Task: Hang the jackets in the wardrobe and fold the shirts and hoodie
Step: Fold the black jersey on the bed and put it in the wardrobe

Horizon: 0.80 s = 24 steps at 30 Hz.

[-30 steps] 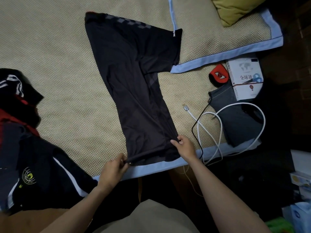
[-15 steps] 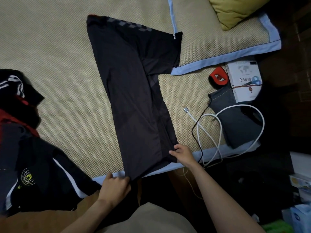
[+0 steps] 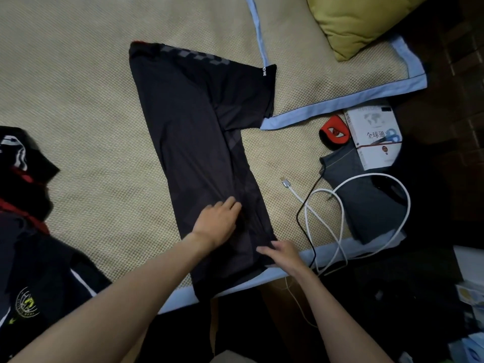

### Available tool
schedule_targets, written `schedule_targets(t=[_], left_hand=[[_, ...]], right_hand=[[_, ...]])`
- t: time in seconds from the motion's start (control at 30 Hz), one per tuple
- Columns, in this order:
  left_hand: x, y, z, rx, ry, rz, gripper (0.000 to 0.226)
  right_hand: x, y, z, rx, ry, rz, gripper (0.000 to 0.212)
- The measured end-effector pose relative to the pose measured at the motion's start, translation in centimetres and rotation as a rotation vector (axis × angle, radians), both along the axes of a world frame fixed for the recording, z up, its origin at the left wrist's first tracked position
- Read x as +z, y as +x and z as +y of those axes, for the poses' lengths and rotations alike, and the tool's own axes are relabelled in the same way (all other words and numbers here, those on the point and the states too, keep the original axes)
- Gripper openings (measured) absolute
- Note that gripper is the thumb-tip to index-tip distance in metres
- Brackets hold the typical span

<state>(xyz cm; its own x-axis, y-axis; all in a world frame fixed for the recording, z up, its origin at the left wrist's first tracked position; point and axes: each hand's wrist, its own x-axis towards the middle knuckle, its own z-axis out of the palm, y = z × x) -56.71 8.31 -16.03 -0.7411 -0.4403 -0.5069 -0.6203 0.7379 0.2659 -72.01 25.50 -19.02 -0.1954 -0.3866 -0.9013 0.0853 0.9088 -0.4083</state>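
one dark shirt (image 3: pixel 193 142) lies flat on the woven bed mat (image 3: pixel 78 106), folded lengthwise into a long strip that runs from the far left down to the near edge of the bed, with one short sleeve (image 3: pixel 248 90) sticking out to the right at the far end. its hem hangs just over the mat's blue border at the near edge. two bare hands are on it. the left hand (image 3: pixel 217 224) lies palm down on the near part of the strip, its fingers (image 3: pixel 231 204) straight and close together, pressing the cloth flat and holding nothing. the right hand (image 3: pixel 284 254) rests at the near right edge of the shirt, fingers stretched flat toward the left on the fabric; whether the thumb is tucked under the edge cannot be told.

at the left, one heap of dark clothes (image 3: pixel 28 244) with red and white trim. one yellow-green pillow (image 3: pixel 361 22) sits at the far right on a second mat edged in blue. right of the shirt lie two cables, one white (image 3: pixel 340 205) and one black (image 3: pixel 305 213), looped across each other, one folded grey garment (image 3: pixel 366 203), one white book (image 3: pixel 372 137) with blue scissors (image 3: pixel 391 136) on it, and one small red and black object (image 3: pixel 334 132).
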Motion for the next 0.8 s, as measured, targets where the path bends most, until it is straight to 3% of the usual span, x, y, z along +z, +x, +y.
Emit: schedule_targets(t=[0.1,0.2,0.27,0.43,0.67,0.8], left_hand=[[-1.0,-3.3,-5.1,-0.149,-0.017,0.056,0.053],[-1.7,-6.4,-8.0,-0.38,-0.013,-0.066,0.048],[-1.9,-7.2,-8.5,-0.486,-0.047,-0.161,0.049],[-2.7,-7.1,-9.1,-0.411,-0.19,-0.2,0.059],[-2.9,-8.9,-11.7,-0.486,-0.288,-0.18,0.032],[-2.4,-9.4,-12.7,-0.487,-0.268,-0.166,0.028]], right_hand=[[0.5,0.6,-0.2,0.062,-0.023,-0.002,0.023],[0.5,0.8,-0.4,-0.025,-0.065,-0.042,0.01],[0.4,1.1,-0.1,-0.072,-0.087,-0.086,0.015],[-0.7,1.9,1.6,-0.152,-0.121,-0.095,0.025],[-1.8,0.4,3.4,-0.113,-0.125,0.031,0.03],[-2.0,-0.7,4.4,-0.158,-0.108,-0.008,0.019]])
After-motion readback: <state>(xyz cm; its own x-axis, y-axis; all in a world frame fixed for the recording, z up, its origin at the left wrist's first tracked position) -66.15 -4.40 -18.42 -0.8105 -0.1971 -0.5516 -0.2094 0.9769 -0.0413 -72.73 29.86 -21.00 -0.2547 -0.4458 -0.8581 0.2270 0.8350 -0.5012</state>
